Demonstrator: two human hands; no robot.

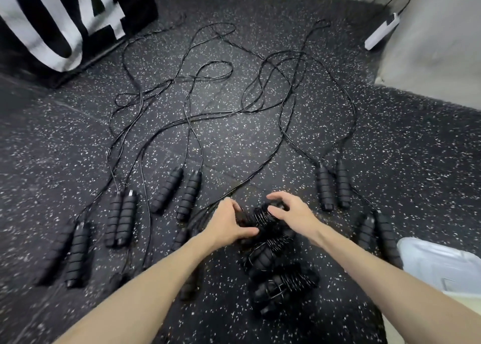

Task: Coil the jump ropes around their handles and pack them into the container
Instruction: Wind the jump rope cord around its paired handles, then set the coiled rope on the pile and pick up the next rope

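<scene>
Forearms enter from the bottom edge and meet at frame centre. Low centre-right: two finished bundles, nearest (282, 287) and second (268, 250), cord wound tight round paired handles, lying one behind the other on the speckled floor (260, 140). Lower right edge: pale container (442, 263), only a corner showing, nothing visibly packed inside. Centre: third bundle (263, 217), partly wound; left hand (231, 222) grips its near end, fingers and thumb curled round it; right hand (289, 209) arches over the far end, fingers bent at the coils, though blur hides whether they pinch the cord. Risk, judged: a slack grip here would likely let the last turns spring loose. Mid-frame, left to right: four unwound handle pairs, far-left pair (70, 255), next pair (121, 220), middle pair (179, 194), right pair (333, 187); a fifth pair (374, 237) sits just beside the container. Upper centre: loose cords (208, 75) crossing one another; risk, judged: pulling one rope may drag or knot its neighbours. Upper left: black box (65, 20) with white numerals. Upper right: power strip (381, 32) by the wall.
</scene>
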